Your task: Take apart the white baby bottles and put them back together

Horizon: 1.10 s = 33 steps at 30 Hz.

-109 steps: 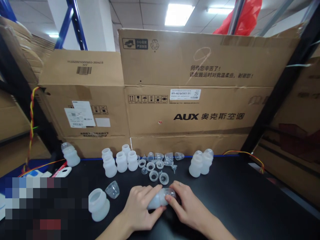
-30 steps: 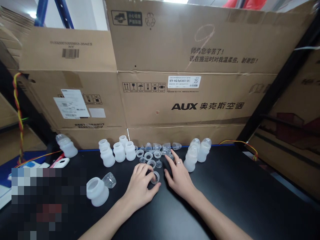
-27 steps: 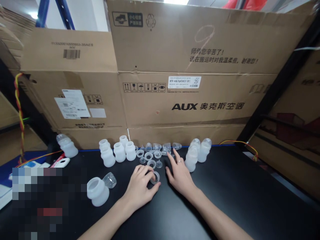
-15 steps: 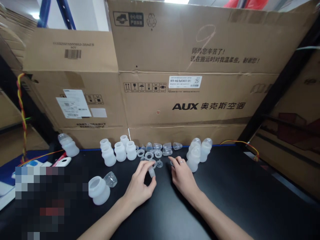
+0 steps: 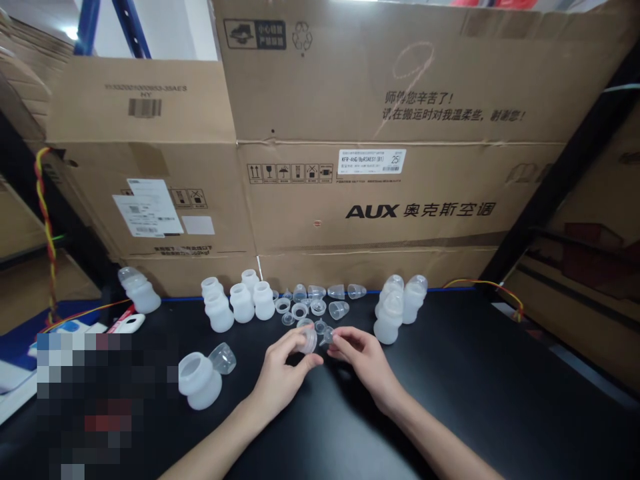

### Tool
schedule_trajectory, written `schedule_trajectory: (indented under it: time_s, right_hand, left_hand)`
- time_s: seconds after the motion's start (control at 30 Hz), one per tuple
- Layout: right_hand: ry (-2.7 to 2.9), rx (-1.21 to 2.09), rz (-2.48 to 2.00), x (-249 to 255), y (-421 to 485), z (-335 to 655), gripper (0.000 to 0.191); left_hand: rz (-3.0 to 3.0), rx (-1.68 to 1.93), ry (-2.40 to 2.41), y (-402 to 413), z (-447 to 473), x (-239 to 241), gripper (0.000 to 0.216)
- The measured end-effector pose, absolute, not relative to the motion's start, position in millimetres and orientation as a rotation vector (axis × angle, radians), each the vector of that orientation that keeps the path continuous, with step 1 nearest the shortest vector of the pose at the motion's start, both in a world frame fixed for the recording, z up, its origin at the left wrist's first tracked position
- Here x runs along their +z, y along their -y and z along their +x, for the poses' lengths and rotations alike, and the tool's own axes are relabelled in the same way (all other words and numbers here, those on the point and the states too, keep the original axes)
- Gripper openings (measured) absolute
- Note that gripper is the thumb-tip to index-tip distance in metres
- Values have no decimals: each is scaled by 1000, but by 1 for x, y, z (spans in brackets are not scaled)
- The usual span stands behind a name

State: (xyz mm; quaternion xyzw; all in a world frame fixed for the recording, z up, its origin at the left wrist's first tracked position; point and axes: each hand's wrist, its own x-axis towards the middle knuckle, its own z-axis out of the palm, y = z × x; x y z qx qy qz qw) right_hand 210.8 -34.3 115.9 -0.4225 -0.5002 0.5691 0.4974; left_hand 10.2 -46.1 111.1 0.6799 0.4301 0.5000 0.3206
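Note:
My left hand (image 5: 289, 360) holds a translucent screw ring (image 5: 310, 342) between thumb and fingers, tilted on its edge. Just to its right, my right hand (image 5: 361, 360) pinches a small clear bottle nipple (image 5: 328, 335) at its rim. The two pieces are close together above the black table; I cannot tell whether they touch. Behind them lie several loose rings (image 5: 300, 311) and nipples (image 5: 288, 319), along with clear dome caps (image 5: 339, 309) on their sides.
Several open milky bottles (image 5: 243, 303) stand at the back left. Capped bottles (image 5: 389, 320) are at the right, and another (image 5: 139, 291) is at far left. Near my left forearm are an open bottle (image 5: 201, 383) and a clear cap (image 5: 223, 359). A cardboard box (image 5: 300, 227) walls the back.
My right hand has come left and nearer to my left hand, now with a nipple in its fingers. The ring in my left hand has turned to show its opening.

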Motion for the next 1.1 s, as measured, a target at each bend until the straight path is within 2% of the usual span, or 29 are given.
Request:
schedule_trajectory:
  time_s: [0.23,0.4,0.5,0.67,1.1]
  right_hand:
    - [1043,1512,-999,127,44,206,63]
    - [1047,1609,-920,128,48,207,53]
    - [1044,1676,-865,130,52,205,49]
    - [978,1795,-805,135,55,203,49]
    - [1037,1878,-772,130,59,202,50]
  left_hand:
    - [1660,1222,-999,59,14,121,34]
    - [1556,1246,-1007,63,17,122,23]
    - [1527,1262,-1004,64,19,119,25]
    - [1662,1197,-978,65,18,121,45]
    - [1859,1154,-952,65,16,117,44]
